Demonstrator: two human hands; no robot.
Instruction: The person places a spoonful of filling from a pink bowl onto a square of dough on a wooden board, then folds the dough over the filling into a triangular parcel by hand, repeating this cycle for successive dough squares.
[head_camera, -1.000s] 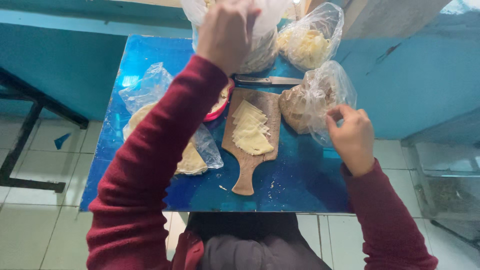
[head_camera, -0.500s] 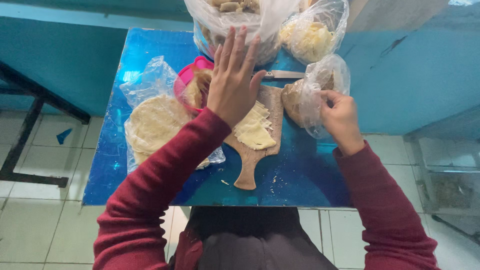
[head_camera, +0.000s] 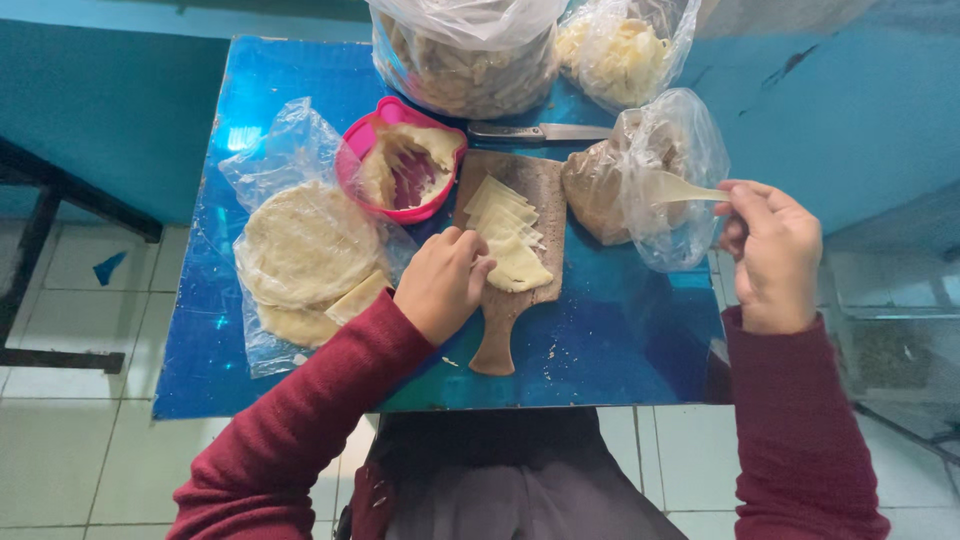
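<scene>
Left hand (head_camera: 440, 285) now lowered, fingers curled on dough stack (head_camera: 510, 235); right hand (head_camera: 770, 255) fingers pinching spoon (head_camera: 680, 188) in clear bag (head_camera: 650, 180)

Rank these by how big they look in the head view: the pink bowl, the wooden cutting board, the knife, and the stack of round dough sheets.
1. Stack of round dough sheets
2. Wooden cutting board, longer but narrower, so close to the stack
3. Pink bowl
4. Knife, partly hidden by a bag

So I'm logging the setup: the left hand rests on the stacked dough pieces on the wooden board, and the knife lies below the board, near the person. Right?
Not quite. The left hand does rest on the dough pieces on the wooden board, but the knife lies beyond the board, at its far end. The head view shows it.
</scene>
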